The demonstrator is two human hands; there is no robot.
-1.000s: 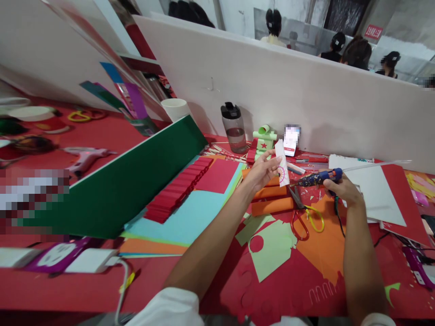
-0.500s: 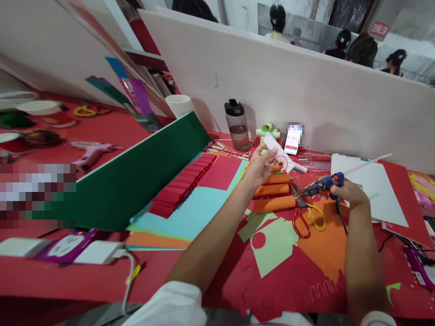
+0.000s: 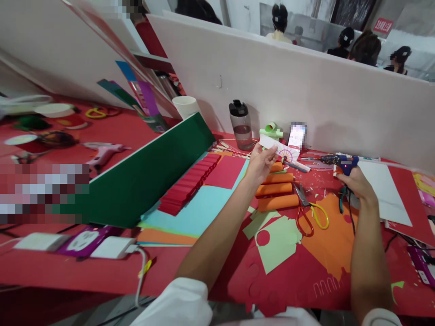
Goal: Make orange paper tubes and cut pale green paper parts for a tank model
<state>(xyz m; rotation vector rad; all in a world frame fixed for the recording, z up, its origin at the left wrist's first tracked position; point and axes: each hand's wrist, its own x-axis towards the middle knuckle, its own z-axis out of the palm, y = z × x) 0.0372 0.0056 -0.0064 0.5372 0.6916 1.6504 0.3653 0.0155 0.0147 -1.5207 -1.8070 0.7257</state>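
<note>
A single camera, worn on the person's head, gives the view. It looks from above and behind the left hand point(image 3: 261, 164) and the right hand point(image 3: 359, 183), facing forward and down across the counter point(image 3: 163, 277). It sits fairly near, no close-up: the frame is wide, reaching from the counter's front edge, on the wearer's side of the hands, to a white partition point(image 3: 316, 102) beyond them and people point(image 3: 279, 20) well past it. Both hands fall right of centre, so more counter shows left of them than right.
</note>
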